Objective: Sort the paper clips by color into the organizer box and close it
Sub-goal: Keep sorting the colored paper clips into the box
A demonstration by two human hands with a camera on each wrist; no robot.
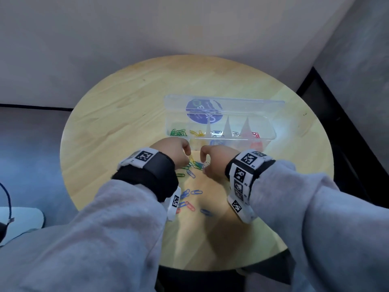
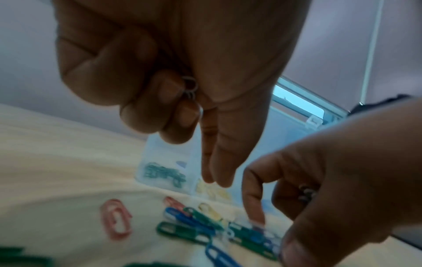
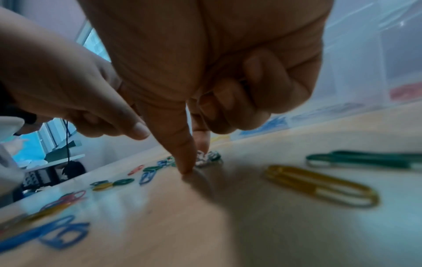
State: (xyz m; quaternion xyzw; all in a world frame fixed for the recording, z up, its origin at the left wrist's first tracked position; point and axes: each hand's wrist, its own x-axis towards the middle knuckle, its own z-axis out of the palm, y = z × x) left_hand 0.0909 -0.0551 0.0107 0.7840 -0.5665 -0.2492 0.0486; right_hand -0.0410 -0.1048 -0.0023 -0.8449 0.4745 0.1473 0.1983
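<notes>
The clear organizer box (image 1: 271, 131) stands with its lid (image 1: 231, 104) tilted up behind it; green, yellow, blue, silver and red clips lie in separate compartments. Just in front of it, both hands hover over a mixed pile of paper clips (image 1: 195, 165). My left hand (image 1: 188, 159) keeps some grey metal clips (image 2: 189, 88) tucked under its curled fingers, with thumb and forefinger pointing down. My right hand (image 1: 203, 165) also has clips (image 2: 307, 194) in its curled fingers. Its thumb (image 3: 186, 169) presses the table and its forefinger touches a pale clip (image 3: 205, 157).
More loose clips, blue (image 1: 190, 193) and red (image 1: 190, 206), lie nearer me between my forearms. A yellow clip (image 3: 319, 186) and a green one (image 3: 365, 159) lie to the right of my right hand. The round wooden table (image 1: 117, 123) stands in a wall corner.
</notes>
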